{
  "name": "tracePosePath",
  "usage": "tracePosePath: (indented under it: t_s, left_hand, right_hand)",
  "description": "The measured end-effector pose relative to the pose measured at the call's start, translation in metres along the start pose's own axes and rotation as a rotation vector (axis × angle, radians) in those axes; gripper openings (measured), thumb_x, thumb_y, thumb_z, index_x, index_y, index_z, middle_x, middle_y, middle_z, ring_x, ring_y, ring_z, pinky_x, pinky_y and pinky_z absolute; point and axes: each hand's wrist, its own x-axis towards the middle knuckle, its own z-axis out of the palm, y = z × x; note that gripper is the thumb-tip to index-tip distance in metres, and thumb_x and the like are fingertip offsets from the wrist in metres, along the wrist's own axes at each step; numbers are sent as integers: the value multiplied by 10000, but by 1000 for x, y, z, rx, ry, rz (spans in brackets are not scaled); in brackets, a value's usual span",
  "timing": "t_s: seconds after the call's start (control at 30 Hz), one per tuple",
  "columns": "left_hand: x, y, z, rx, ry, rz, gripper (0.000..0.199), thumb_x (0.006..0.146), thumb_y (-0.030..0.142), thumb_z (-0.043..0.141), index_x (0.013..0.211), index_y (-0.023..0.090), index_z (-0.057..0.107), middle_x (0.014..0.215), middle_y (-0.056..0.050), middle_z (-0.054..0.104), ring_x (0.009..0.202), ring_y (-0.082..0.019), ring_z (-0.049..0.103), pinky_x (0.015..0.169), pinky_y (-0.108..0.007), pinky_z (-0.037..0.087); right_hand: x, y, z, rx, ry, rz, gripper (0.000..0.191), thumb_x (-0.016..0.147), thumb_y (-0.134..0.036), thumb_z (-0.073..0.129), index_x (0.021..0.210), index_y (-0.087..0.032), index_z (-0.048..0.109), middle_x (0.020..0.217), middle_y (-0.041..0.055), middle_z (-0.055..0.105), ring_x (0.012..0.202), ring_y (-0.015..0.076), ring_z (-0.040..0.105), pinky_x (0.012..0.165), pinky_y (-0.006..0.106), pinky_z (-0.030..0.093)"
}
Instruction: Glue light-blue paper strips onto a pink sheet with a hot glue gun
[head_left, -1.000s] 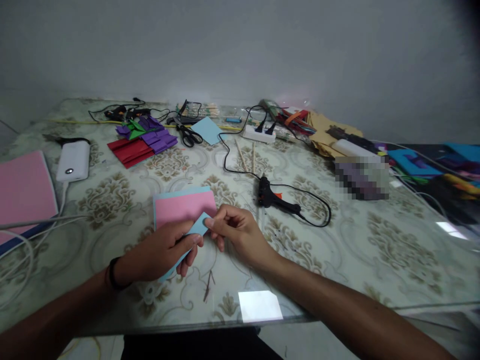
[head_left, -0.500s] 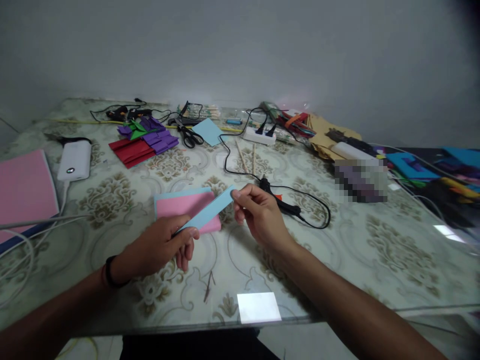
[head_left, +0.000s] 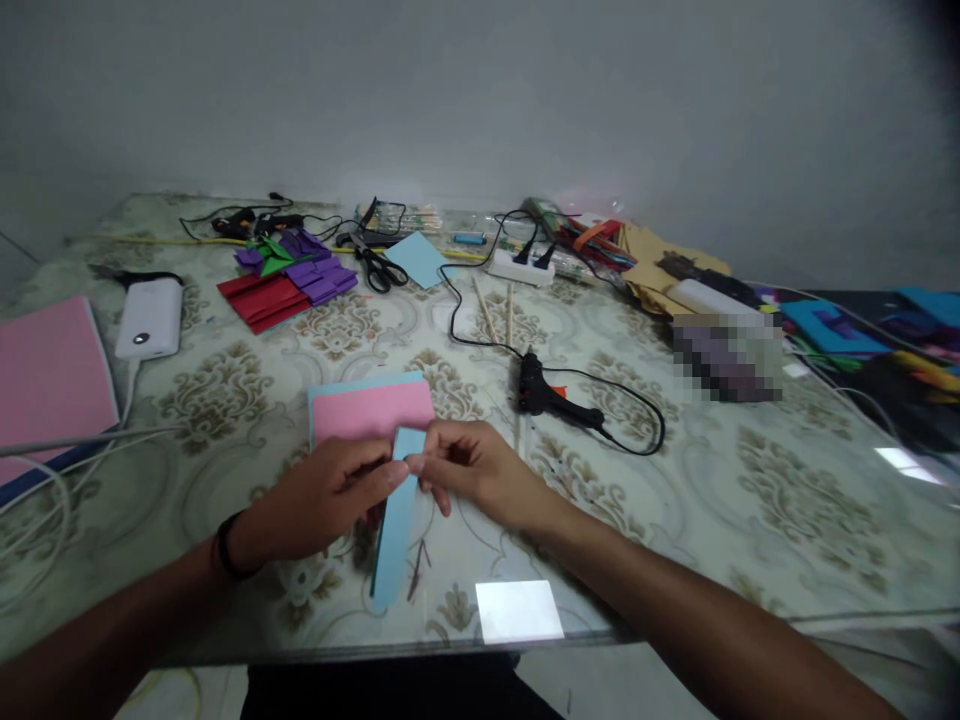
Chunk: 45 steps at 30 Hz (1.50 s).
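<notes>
A folded light blue paper strip [head_left: 396, 535] stands nearly lengthwise toward me, pinched near its far end by both hands. My left hand [head_left: 337, 490] closes on its left edge with thumb and fingers. From the right, the thumb and index finger of my right hand [head_left: 476, 470] press on the same strip, the thumbs almost meeting. Just behind the hands lies a sheet of pink paper [head_left: 371, 408] on top of a light blue sheet [head_left: 321, 392]; my hands cover their near part. Right of them rests a black hot glue gun [head_left: 555, 395] with an orange trigger.
A white power bank [head_left: 150, 318] and a large pink sheet [head_left: 52, 375] lie at left. Folded red [head_left: 262, 303] and purple paper [head_left: 330, 280], black scissors [head_left: 379, 270] and a power strip [head_left: 521, 267] sit farther back. The glue gun's cable [head_left: 652, 410] loops at right.
The blue strip has swung from slanting up to the right to pointing toward me. My right hand has moved left and down, from the strip's far end to beside my left hand.
</notes>
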Motion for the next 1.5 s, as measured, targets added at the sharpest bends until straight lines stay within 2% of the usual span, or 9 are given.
tracePosePath:
  t_s: [0.1, 0.23, 0.5, 0.63, 0.83, 0.97, 1.1, 1.23, 1.5]
  left_hand:
    - [1, -2, 2, 40, 10, 38, 410, 1030, 410, 460, 691, 192, 537, 544, 44, 587, 493, -107, 527, 516, -244, 359]
    - [1, -3, 2, 93, 83, 124, 441, 1023, 327, 446, 605, 194, 494, 486, 59, 512, 437, -88, 456, 489, -248, 324]
    - [-1, -8, -24, 6, 385, 20, 517, 1053, 407, 466, 578, 206, 504, 464, 59, 526, 442, -96, 494, 521, -244, 395]
    - [3, -13, -35, -11, 485, -9, 510, 1032, 400, 496, 558, 210, 502, 469, 49, 517, 459, -106, 487, 524, -249, 402]
    - [7, -14, -45, -32, 533, -36, 470, 1005, 384, 535, 571, 207, 568, 465, 36, 548, 447, -110, 505, 515, -247, 416]
    - [5, -20, -53, -23, 499, -32, 420, 979, 393, 587, 609, 195, 617, 487, 33, 577, 463, -107, 532, 527, -233, 431]
    - [4, -28, -54, -40, 316, -18, 350, 952, 427, 640, 701, 185, 666, 566, 26, 648, 514, -115, 605, 532, -212, 464]
    - [4, -27, -47, -60, 226, -14, 242, 945, 417, 672, 895, 188, 733, 666, 18, 718, 591, -134, 681, 587, -214, 518]
    - [4, -18, -35, 7, 177, -5, 193, 923, 350, 680, 833, 186, 724, 713, -1, 755, 606, -140, 722, 580, -202, 508]
  right_hand:
    - [-2, 1, 5, -62, -103, 87, 437, 829, -537, 836, 710, -164, 642, 556, -46, 603, 449, 74, 538, 468, 194, 424]
    - [-1, 5, 8, -30, -128, 120, 437, 796, -543, 857, 723, -164, 652, 606, -42, 624, 458, 68, 543, 458, 187, 428]
    - [-2, 6, 9, -90, -242, 150, 458, 849, -576, 790, 712, -159, 659, 576, -38, 594, 455, 58, 490, 455, 180, 384]
    - [-3, 5, 8, -115, -205, 121, 424, 881, -552, 754, 749, -172, 621, 611, -44, 589, 457, 60, 483, 449, 185, 375]
    - [-2, 3, 0, -248, -23, -16, 335, 1003, -460, 603, 799, -198, 560, 569, -63, 546, 480, 88, 505, 509, 209, 406]
    - [2, -3, -16, -432, 134, -116, 311, 1026, -391, 568, 786, -194, 585, 587, -44, 586, 520, 100, 530, 557, 225, 412]
    - [5, -6, -30, -405, 247, -140, 271, 1020, -403, 568, 853, -194, 611, 604, -28, 640, 531, 122, 576, 590, 246, 449]
    - [4, -6, -30, -463, 230, -145, 275, 1014, -387, 593, 820, -195, 624, 580, -21, 650, 523, 129, 588, 597, 253, 448]
    - [3, -3, -24, -430, 263, -177, 303, 1018, -450, 619, 861, -194, 657, 625, -12, 687, 542, 126, 603, 599, 246, 457]
